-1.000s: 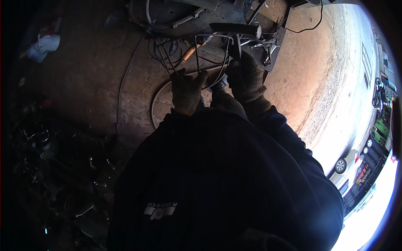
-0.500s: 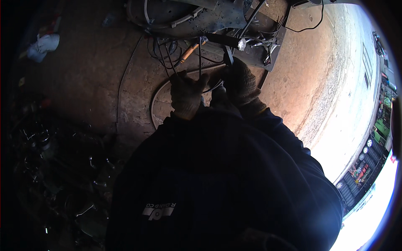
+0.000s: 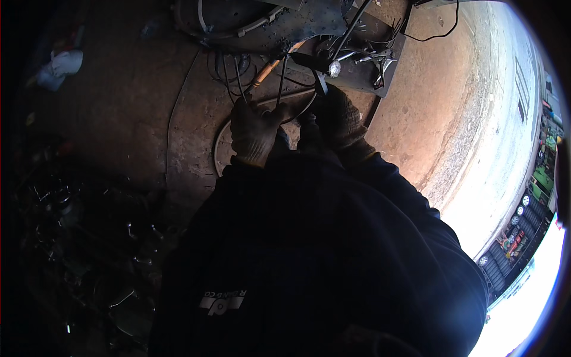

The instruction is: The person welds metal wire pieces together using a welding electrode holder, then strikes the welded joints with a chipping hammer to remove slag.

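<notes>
My left hand point(image 3: 254, 132), in a dark knit work glove, is closed around thin dark rods point(image 3: 281, 83) that rise from it toward the bench edge. Whether these rods are one bent piece I cannot tell. In a matching glove, my right hand point(image 3: 342, 122) grips a hammer by its handle. The hammer's dark head point(image 3: 312, 62), with a bright worn face at its right end, lies just beyond my fingers, close to the rods. An orange handle-like piece point(image 3: 265, 74) slants between the left hand and the bench.
A dark metal bench point(image 3: 279, 30) carries a coiled hose and loose metal pieces point(image 3: 380, 62). A pale hose point(image 3: 217, 149) curves on the floor by my left arm. Dark machinery point(image 3: 89, 238) stands at the lower left; a white cloth-like bundle point(image 3: 62, 65) lies farther off.
My left hand and the rods have shifted slightly left. The hammer head has moved left and a little nearer, with my right hand still on its handle.
</notes>
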Motion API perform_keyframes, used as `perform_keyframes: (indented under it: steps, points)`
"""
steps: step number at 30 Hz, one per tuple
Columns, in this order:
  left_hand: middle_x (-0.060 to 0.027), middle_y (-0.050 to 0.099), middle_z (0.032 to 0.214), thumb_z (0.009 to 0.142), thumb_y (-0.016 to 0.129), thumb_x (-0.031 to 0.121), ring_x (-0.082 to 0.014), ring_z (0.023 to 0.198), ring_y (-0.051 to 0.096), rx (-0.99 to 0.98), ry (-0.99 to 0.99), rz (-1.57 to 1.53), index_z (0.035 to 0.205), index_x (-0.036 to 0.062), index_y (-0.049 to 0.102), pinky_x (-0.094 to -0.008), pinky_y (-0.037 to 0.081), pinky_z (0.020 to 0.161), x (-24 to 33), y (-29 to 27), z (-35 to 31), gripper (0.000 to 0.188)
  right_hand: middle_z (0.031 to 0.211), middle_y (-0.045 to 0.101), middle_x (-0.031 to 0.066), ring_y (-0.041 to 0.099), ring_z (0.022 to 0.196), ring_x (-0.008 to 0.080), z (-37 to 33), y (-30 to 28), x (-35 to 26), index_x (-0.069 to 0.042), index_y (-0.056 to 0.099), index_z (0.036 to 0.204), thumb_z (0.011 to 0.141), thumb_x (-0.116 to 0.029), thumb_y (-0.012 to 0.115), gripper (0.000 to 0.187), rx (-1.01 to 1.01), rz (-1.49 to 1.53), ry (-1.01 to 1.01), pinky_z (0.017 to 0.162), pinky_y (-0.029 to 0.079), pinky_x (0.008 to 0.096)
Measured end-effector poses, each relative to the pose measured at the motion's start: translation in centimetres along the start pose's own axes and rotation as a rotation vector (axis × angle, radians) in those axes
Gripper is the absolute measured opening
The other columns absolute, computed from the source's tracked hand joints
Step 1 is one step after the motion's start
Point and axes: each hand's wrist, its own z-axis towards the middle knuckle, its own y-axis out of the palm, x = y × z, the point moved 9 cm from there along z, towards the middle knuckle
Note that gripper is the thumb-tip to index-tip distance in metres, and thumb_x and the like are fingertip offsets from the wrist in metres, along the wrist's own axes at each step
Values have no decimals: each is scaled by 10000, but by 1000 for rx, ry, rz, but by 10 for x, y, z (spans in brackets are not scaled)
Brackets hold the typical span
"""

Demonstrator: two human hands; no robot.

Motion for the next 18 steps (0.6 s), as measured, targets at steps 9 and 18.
perform_keyframes:
  steps: [9, 18]
  points:
    - [-147, 689, 1114, 709, 827, 523, -300, 1038, 699, -158, -93, 102, 1451, -57, 314, -424, 546, 911, 10, -8, 2, 1072, 1026, 681, 205, 667, 978, 412, -1, -5, -8, -63, 587, 1234, 918, -257, 623, 373, -80, 23, 124, 816, 543, 501]
    - [-203, 677, 1041, 727, 815, 473, -251, 759, 734, -223, -123, 76, 1403, -123, 307, -349, 600, 654, 32, -23, -7, 1035, 1013, 673, 216, 661, 975, 419, 6, -14, -28, -37, 566, 1217, 935, -236, 616, 348, -16, 33, 65, 796, 535, 493]
